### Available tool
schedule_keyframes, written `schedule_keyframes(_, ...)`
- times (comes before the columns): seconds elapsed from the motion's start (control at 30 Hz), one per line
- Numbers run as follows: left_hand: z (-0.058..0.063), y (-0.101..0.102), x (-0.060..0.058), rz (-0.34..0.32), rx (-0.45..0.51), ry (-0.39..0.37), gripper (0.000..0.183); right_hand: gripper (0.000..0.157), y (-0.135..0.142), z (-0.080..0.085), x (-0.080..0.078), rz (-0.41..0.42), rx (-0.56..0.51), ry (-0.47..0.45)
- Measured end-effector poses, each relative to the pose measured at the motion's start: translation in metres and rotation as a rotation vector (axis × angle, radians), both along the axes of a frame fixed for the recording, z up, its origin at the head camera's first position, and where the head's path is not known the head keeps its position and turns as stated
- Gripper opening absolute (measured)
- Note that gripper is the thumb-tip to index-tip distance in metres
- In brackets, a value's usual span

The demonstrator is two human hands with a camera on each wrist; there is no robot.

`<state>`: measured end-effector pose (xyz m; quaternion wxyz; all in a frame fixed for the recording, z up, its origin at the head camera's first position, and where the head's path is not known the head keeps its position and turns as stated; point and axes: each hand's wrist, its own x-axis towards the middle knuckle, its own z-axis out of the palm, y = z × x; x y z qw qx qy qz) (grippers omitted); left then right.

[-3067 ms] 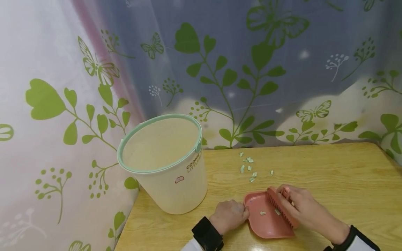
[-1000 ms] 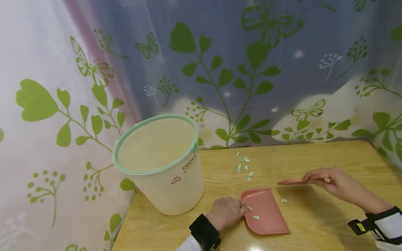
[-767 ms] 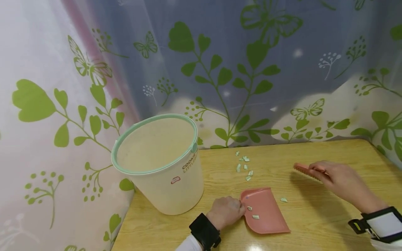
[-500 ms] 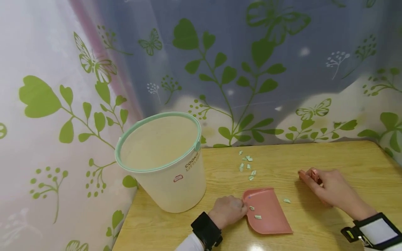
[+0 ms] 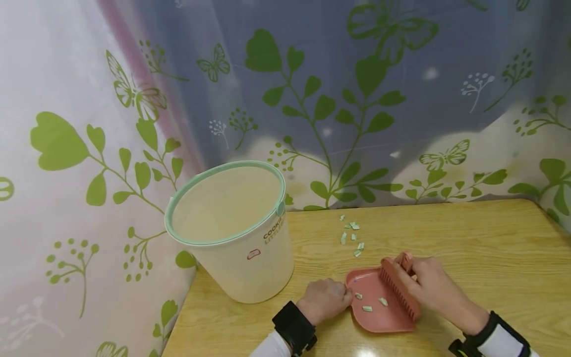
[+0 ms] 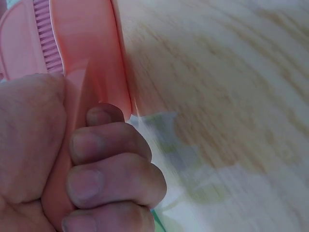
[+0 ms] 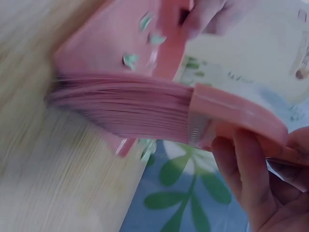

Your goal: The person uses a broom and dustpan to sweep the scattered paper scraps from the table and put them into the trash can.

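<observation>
A pink dustpan lies flat on the table, its handle gripped by my left hand; in the left wrist view my fingers curl round that handle. My right hand holds a pink hand brush by its grip, bristles down over the dustpan's right-hand edge. In the right wrist view the pink bristles touch the pan. Three pale green scraps sit inside the dustpan. Several more green scraps are scattered on the table behind it.
A tall cream bucket with a mint rim stands left of the dustpan, close to my left hand. The wooden table reaches back to a curtain printed with leaves and butterflies.
My right hand has brought the brush leftward from the table's right side onto the dustpan's edge. The scrap that lay just right of the pan is now inside it. My left hand stays put.
</observation>
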<state>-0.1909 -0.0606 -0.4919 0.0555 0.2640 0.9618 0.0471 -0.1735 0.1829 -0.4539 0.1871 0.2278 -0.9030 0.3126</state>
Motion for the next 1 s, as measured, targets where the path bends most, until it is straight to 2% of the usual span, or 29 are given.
schedule_keyframes(0.1,-0.001,0.002,-0.001,0.010,-0.013,-0.005,0.046,0.021,-0.009,0.001,0.005,0.058,-0.036,0.023)
schedule_keyframes(0.2,-0.001,0.004,-0.002,0.022,-0.019,-0.011,0.047,0.026,-0.015,0.002,0.008,0.100,-0.062,0.004)
schedule_keyframes(0.27,-0.001,0.006,-0.002,0.022,-0.018,-0.012,0.047,0.021,-0.016,0.005,0.010,0.125,-0.092,-0.058)
schedule_keyframes(0.37,-0.002,0.006,-0.002,0.022,-0.012,-0.020,0.047,0.018,-0.016,0.015,0.005,0.082,-0.130,-0.143)
schedule_keyframes(0.43,-0.002,0.005,-0.002,0.021,-0.009,-0.022,0.046,0.022,-0.013,0.024,-0.005,0.040,-0.160,-0.163)
schedule_keyframes(0.57,-0.003,0.004,-0.002,0.025,-0.004,-0.023,0.046,0.033,-0.003,0.034,-0.040,-0.031,-0.157,-0.081)
schedule_keyframes(0.63,-0.005,0.004,-0.002,0.022,0.001,-0.022,0.047,0.034,0.001,0.031,-0.058,-0.048,-0.145,-0.057)
schedule_keyframes(0.73,-0.007,0.004,-0.002,0.021,0.006,-0.025,0.046,0.032,0.005,0.022,-0.078,-0.059,-0.155,-0.090)
schedule_keyframes(0.87,-0.008,0.002,-0.002,0.024,0.004,-0.022,0.046,0.030,0.004,0.009,-0.092,-0.064,-0.186,-0.156)
schedule_keyframes(1.0,-0.006,0.002,-0.003,0.013,0.016,-0.004,0.047,0.031,0.010,0.002,-0.094,-0.105,-0.207,-0.181)
